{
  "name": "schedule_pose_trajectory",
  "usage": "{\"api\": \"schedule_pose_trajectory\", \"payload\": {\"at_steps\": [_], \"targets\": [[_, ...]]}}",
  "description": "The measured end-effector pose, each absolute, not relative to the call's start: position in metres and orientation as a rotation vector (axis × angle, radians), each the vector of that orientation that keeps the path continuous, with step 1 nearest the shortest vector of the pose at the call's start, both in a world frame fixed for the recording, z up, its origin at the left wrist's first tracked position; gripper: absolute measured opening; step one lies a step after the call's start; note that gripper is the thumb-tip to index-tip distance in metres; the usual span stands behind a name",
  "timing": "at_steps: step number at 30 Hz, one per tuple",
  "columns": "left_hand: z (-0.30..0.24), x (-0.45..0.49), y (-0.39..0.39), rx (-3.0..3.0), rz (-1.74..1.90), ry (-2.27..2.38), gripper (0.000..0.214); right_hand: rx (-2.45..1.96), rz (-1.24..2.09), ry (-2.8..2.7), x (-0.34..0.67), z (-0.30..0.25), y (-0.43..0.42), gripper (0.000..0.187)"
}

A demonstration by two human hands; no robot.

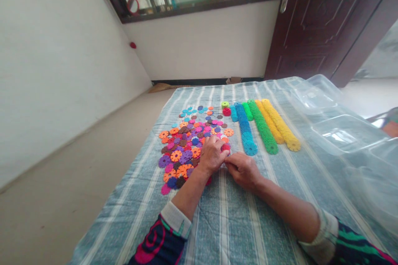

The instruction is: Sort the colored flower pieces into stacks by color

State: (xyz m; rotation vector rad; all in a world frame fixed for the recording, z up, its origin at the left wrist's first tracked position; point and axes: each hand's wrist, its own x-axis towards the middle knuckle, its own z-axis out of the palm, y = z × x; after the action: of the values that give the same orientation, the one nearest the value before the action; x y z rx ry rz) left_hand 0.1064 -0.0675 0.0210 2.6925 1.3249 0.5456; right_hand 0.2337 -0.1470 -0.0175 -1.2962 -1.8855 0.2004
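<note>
A loose pile of flat plastic snowflake discs (186, 145) in orange, purple, pink, blue and brown lies on the striped cloth (230, 223). My left hand (212, 154) rests at the pile's right edge, fingers curled around a small stack of red discs (226, 147). My right hand (242, 169) meets it from the right, fingers pinched at the same red stack. Beyond them lie long rows of stacked discs: blue (245, 130), green (263, 130), yellow (280, 126). A short red stack (226, 112) and a lime one (225, 104) sit behind.
Clear plastic containers and lids (338, 132) stand on the cloth at the right. The table's left edge drops to a beige floor (77, 165). A white wall, a window sill with small items and a dark wooden door (314, 25) lie beyond.
</note>
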Motion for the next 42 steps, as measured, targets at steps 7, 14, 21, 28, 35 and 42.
{"api": "schedule_pose_trajectory", "payload": {"at_steps": [7,14,21,28,35,42], "targets": [[0.019,0.106,-0.067,2.678,0.529,1.285,0.017,-1.311,0.187,-1.879,0.233,-0.018,-0.147,0.017],[0.013,0.106,-0.066,2.589,0.714,1.243,0.008,-1.308,0.204,-1.87,0.233,-0.017,-0.147,0.019],[0.016,0.1,-0.074,2.349,0.904,1.11,0.017,-1.34,0.319,-1.692,0.232,-0.012,-0.151,0.017],[0.021,0.089,-0.084,2.082,0.902,1.028,0.016,-1.485,0.394,-1.536,0.233,-0.011,-0.153,0.026],[0.026,0.091,-0.092,1.95,0.833,0.992,0.016,-1.408,0.388,-1.591,0.234,-0.013,-0.153,0.017],[0.028,0.089,-0.093,1.879,0.752,1.0,0.019,-1.405,0.397,-1.581,0.234,-0.01,-0.154,0.015]]}}
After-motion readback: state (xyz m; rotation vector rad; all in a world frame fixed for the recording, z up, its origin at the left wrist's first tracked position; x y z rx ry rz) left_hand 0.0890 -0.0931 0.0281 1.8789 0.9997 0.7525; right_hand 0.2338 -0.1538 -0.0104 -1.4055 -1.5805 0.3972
